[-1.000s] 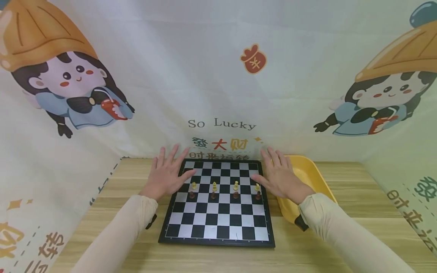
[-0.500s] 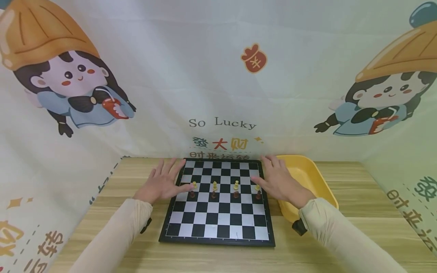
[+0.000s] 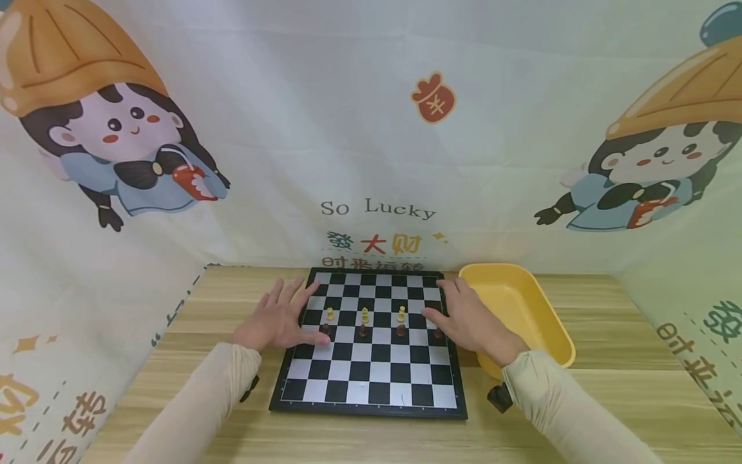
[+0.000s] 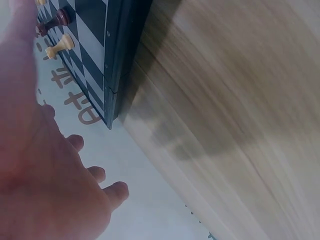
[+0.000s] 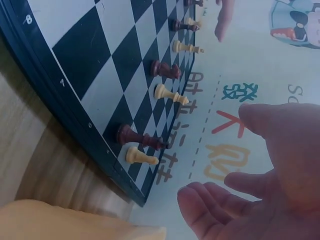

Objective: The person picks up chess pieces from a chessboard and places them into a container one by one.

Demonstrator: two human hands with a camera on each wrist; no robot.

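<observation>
A black-and-white chessboard lies flat on the table, with two rows of chess pieces standing across it. Light pieces such as the light chess piece form the farther row in the head view; dark ones like the dark chess piece stand just nearer. My left hand is spread over the board's left edge, its thumb beside the leftmost dark piece. Over the right edge, my right hand has its fingers extended and covers the rightmost light piece. Nothing is held in either hand. A tall dark piece shows upright in the right wrist view.
A yellow tray stands right of the board, partly behind the right forearm. The wooden table ends at a printed cloth backdrop close behind the board. Black wrist straps show at both cuffs.
Both hands have come lower and nearer to the person, their fingers less stretched upward. The right hand has shifted slightly left over the board's edge. The chess pieces have stayed in place.
</observation>
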